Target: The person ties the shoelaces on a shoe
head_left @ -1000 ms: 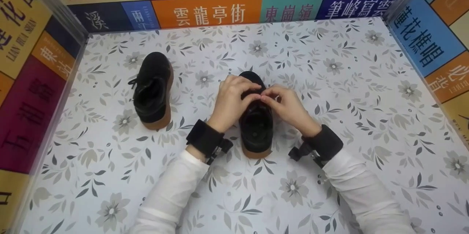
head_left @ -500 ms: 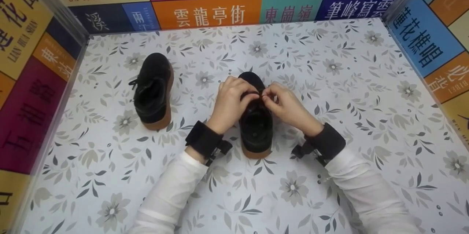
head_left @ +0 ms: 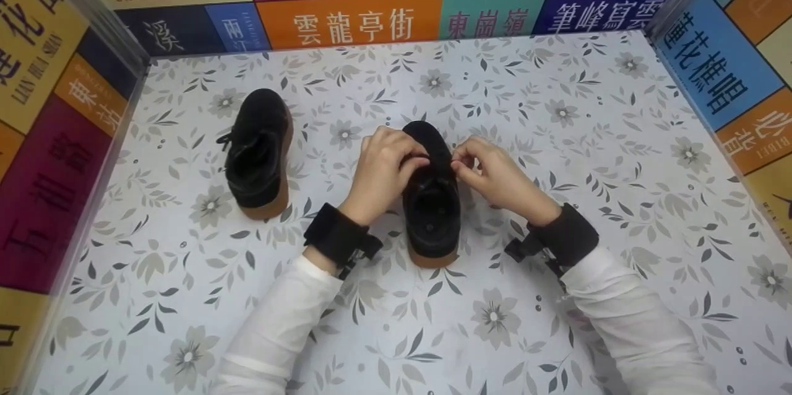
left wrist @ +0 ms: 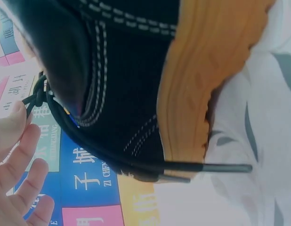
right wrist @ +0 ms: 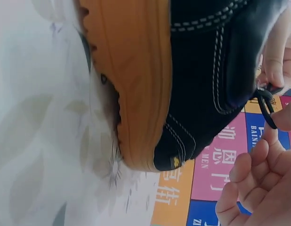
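Note:
A black shoe with a tan sole stands at the middle of the table, toe away from me. Its black shoelace is knotted at the front, and one tipped end hangs down the shoe's side in the left wrist view. My left hand pinches a lace loop between thumb and index finger at the shoe's left. On the other side, my right hand pinches a second loop between thumb and index finger. In the head view the fingers partly hide the laces.
Another black shoe, its laces at its left side, stands to the left on the floral-patterned table surface. Low panels with coloured blocks of lettering bound the surface at the back, left and right.
Both hands were close together over the laces; they have drawn apart, the right hand moving right and the left slightly left, each with lace in its fingers. Both shoes stayed put.

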